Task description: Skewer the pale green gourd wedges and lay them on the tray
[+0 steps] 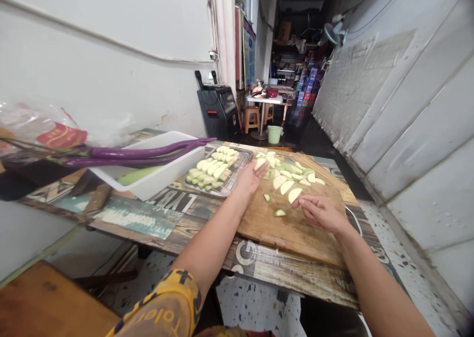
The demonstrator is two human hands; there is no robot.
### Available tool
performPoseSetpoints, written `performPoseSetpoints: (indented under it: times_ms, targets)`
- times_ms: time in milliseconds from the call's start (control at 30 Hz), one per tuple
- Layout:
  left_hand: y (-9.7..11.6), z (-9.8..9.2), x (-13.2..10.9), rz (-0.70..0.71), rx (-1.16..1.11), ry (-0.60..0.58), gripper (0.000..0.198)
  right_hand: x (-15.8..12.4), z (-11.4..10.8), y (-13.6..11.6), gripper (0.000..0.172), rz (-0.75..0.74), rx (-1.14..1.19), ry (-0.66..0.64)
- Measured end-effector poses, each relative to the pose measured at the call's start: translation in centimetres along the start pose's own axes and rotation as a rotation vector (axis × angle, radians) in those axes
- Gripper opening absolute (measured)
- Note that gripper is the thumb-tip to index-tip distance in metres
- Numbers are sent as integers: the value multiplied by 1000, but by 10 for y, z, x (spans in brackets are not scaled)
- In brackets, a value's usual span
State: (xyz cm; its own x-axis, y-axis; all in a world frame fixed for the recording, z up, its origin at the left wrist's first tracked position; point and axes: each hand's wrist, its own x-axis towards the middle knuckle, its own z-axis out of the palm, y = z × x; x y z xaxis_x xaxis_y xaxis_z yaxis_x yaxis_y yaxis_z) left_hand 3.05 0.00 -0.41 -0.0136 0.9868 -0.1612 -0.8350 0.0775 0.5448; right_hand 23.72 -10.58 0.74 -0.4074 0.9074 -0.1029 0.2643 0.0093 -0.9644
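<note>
My left hand [254, 176] is raised at the cutting board's left edge, its fingers closed on a pale, half-moon zucchini slice [260, 164]. Over the wooden cutting board [292, 233], my right hand [320, 211] pinches what looks like the end of a thin skewer, mostly hidden by the fingers. A slice [295, 195] sits right at those fingertips, with two more lined up beyond it. Loose slices [285, 173] with green skin are heaped at the board's far side. Two small end pieces [280, 212] lie nearer me. Left of the board, a metal tray [230, 189] holds rows of slices.
Bamboo skewers [326, 167] lie behind the board. Long purple eggplants [137, 152] rest across a white bin [148, 191], which holds a green vegetable. Plastic bags [48, 127] sit at far left. A black speaker [218, 111] and a green bucket [274, 134] stand beyond the table.
</note>
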Motion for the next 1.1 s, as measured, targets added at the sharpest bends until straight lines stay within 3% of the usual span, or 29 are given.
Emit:
performPoseSetpoints:
  times_ms: [467, 700, 967, 1100]
  targets:
    - [2, 5, -7, 65, 109, -9, 4, 0, 3, -2, 35, 36, 46, 8]
    - [3, 6, -9, -7, 89, 32, 3, 0, 10, -2, 34, 45, 84, 6]
    - [4, 4, -4, -91, 50, 46, 10, 4, 31, -5, 32, 33, 105, 75]
    - [4, 4, -5, -24, 94, 76, 14, 5, 42, -6, 29, 67, 194, 85]
